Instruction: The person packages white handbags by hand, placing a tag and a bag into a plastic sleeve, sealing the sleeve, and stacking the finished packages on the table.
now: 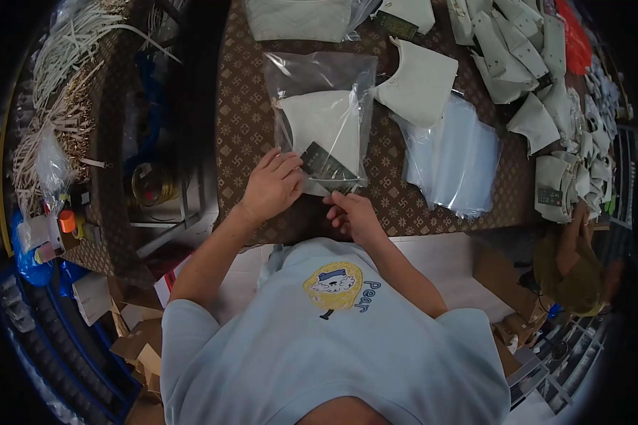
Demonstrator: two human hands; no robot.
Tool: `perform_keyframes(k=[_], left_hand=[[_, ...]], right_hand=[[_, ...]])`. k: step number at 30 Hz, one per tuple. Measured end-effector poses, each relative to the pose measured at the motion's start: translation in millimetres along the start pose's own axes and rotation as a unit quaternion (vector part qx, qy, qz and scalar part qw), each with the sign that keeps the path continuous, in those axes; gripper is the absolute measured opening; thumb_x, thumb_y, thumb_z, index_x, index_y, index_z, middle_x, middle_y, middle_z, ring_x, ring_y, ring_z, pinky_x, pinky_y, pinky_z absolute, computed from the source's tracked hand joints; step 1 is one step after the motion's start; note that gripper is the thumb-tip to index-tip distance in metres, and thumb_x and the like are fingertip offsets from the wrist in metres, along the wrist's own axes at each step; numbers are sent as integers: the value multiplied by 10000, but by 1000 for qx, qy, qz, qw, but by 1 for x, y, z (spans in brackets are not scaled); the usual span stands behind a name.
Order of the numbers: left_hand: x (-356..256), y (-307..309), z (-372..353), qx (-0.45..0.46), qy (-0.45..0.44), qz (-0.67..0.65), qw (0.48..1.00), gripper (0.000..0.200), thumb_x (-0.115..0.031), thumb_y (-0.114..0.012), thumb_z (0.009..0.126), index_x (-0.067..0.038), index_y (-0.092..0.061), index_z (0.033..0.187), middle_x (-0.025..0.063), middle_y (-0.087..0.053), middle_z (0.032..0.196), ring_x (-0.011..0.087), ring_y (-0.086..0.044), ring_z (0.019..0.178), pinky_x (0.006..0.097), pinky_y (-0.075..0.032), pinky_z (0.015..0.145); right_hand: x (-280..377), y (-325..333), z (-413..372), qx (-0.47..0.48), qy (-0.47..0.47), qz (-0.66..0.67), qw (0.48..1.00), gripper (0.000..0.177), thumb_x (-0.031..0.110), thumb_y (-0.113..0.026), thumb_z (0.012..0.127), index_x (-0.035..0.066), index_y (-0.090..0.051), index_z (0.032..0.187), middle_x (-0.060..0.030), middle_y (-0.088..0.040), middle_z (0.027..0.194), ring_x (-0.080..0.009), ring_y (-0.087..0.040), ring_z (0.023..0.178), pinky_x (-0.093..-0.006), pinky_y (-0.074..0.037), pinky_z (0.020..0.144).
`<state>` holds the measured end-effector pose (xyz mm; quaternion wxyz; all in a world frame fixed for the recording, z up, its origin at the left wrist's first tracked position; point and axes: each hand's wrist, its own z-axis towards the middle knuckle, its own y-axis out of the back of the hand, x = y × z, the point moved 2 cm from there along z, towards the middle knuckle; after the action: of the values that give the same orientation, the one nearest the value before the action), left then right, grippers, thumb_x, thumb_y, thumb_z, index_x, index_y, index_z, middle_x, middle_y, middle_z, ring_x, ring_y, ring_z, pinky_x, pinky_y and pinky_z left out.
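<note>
A clear plastic bag lies on the patterned table in front of me. Inside it is an off-white handbag piece with a curved upper edge, and a dark printed tag lies across its lower part. My left hand has its fingers bent over the bag's lower left edge. With thumb and forefinger together, my right hand pinches the bag's bottom edge near the tag's lower corner. Another off-white handbag rests to the right, partly over a stack of clear plastic bags.
Several off-white handbags are piled at the right. A bagged one lies at the table's far side. Light straps with metal fittings hang at the left. Cardboard boxes stand low left. Another person is at the right edge.
</note>
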<state>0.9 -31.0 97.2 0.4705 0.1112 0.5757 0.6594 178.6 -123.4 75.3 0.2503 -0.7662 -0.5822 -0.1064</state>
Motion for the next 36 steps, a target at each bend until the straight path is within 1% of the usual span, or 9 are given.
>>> perform_keyframes(k=[4, 9, 11, 12, 15, 22, 27, 33, 36], left_hand=[[-19, -18, 10, 72, 17, -29, 997, 323, -109, -633, 735, -90, -596, 1055, 78, -448, 1360, 243, -425, 1257, 458, -303, 1066], [-41, -65, 33, 48, -8, -44, 998, 392, -186, -606, 811, -110, -552, 1192, 30, -437, 1380, 233, -414, 1269, 469, -266, 1080], [-38, -73, 33, 12, 1, 11, 1000, 440, -175, -658, 771, -127, -560, 1198, 29, -474, 1330, 219, -419, 1258, 482, -255, 1068], [-41, -73, 36, 11, 0, 10, 1000, 440, -175, -658, 771, -127, -560, 1198, 29, -474, 1330, 219, -419, 1258, 482, -255, 1068], [-48, -67, 49, -18, 48, -27, 998, 416, -206, -699, 737, -141, -588, 1133, 19, -535, 1198, 218, -470, 1172, 503, -266, 1036], [-53, -66, 61, -54, 81, -35, 995, 404, -238, -750, 669, -155, -602, 1036, 21, -538, 1021, 226, -503, 1053, 508, -258, 1029], [-58, -72, 74, -70, 130, -27, 989, 376, -231, -748, 671, -161, -610, 1014, 20, -534, 980, 225, -512, 985, 506, -260, 1029], [-54, -80, 55, -154, 91, -28, 983, 451, -188, -747, 656, -145, -600, 1080, 41, -550, 1025, 246, -512, 1029, 512, -268, 1015], [-40, -50, 6, -166, 262, 76, 948, 430, -128, -668, 717, -122, -569, 1135, 69, -559, 1095, 275, -510, 1065, 489, -302, 991]], right_hand=[[10, 19, 4, -75, 61, 22, 995, 309, 346, -570, 904, 45, -640, 892, -7, -578, 613, -86, -525, 501, -214, -343, 395], [33, 50, 6, -162, 153, -168, 960, 282, 338, -646, 847, 57, -650, 873, -31, -600, 600, -109, -574, 544, -246, -417, 452], [46, 66, -4, -309, 312, -314, 842, 258, 310, -681, 811, 70, -650, 903, -66, -645, 678, -159, -619, 609, -280, -478, 556], [49, 72, -2, -310, 312, -314, 841, 258, 310, -681, 811, 70, -650, 903, -66, -645, 678, -159, -619, 609, -280, -478, 556], [70, 85, 11, -384, 569, -418, 596, 184, 164, -665, 792, 94, -657, 962, -64, -665, 823, -236, -643, 729, -366, -509, 694], [65, 85, 23, -286, 550, -403, 674, 192, 58, -672, 731, 102, -659, 917, -64, -644, 840, -260, -625, 793, -363, -508, 654], [55, 78, 9, -285, 612, -448, 587, 152, 39, -696, 671, 105, -600, 768, -44, -591, 741, -244, -586, 711, -335, -492, 603], [54, 81, 9, -255, 625, -469, 569, 176, 34, -690, 645, 102, -589, 772, -39, -591, 749, -252, -585, 744, -332, -492, 618], [51, 79, 9, -298, 602, -452, 587, 188, 43, -692, 672, 102, -623, 838, -40, -603, 767, -249, -594, 766, -328, -498, 638]])
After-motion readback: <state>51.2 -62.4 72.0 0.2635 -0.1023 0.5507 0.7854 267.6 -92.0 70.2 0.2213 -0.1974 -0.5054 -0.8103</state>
